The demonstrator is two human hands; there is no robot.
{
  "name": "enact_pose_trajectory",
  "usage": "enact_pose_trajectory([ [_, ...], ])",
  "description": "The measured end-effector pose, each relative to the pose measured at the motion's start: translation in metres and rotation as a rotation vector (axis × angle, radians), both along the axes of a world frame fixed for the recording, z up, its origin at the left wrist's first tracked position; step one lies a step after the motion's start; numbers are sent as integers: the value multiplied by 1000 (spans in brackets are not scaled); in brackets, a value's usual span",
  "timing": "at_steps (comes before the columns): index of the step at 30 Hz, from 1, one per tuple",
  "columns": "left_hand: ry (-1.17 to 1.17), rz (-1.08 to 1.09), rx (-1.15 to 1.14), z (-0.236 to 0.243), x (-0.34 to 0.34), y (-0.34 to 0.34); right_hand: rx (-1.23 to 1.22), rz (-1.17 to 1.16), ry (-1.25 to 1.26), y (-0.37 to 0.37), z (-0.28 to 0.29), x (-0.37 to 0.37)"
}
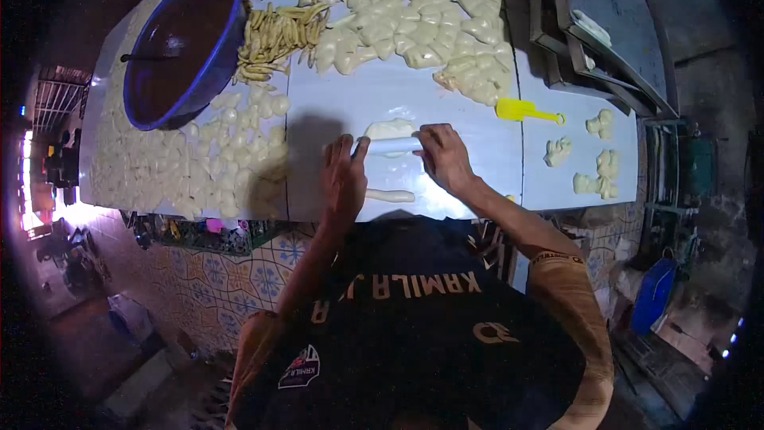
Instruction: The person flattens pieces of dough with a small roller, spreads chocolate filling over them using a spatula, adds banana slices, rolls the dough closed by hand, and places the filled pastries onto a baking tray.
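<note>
A smooth white rolling pin [388, 145] lies crosswise on the white tabletop in front of me. My left hand [344, 179] has its fingers closed at the pin's left end. At the other end, my right hand [447, 161] grips the pin with bent fingers. Under and just beyond the pin is a flattened piece of pale dough [390, 127], partly covered by it. Nearer to me, a long thin roll of dough [390, 195] rests by the table's front edge, beside my left wrist.
Many dough pieces [398, 8] cover the far table, and smaller ones [215, 151] the left. A blue basin [231, 64] with brown contents stands by yellowish strips [278, 36], perhaps banana. Right are a yellow scoop [517, 109], dough clusters [603, 166] and stacked trays [613, 24].
</note>
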State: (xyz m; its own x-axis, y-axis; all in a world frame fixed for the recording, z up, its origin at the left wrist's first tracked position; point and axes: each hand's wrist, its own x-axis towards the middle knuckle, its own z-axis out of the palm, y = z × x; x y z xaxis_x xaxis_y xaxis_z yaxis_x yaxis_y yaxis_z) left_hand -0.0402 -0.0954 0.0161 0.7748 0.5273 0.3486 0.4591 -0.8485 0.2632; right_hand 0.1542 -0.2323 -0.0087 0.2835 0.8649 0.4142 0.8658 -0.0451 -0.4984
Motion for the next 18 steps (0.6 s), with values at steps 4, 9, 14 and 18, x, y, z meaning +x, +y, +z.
enact_pose_trajectory([
  [4, -223, -198, -170, -21, -27, 3, -47, 104, 78, -29, 7, -3],
  [9, 113, 31, -68, -6, 14, 11, -144, -80, -111, 14, -1, 10],
  [14, 197, 305, 142, -36, 85, 70, -83, -292, -268, 76, 10, 42],
  [18, 158, 331, 216, -30, 130, 116, -114, -318, -249, 97, 22, 66],
])
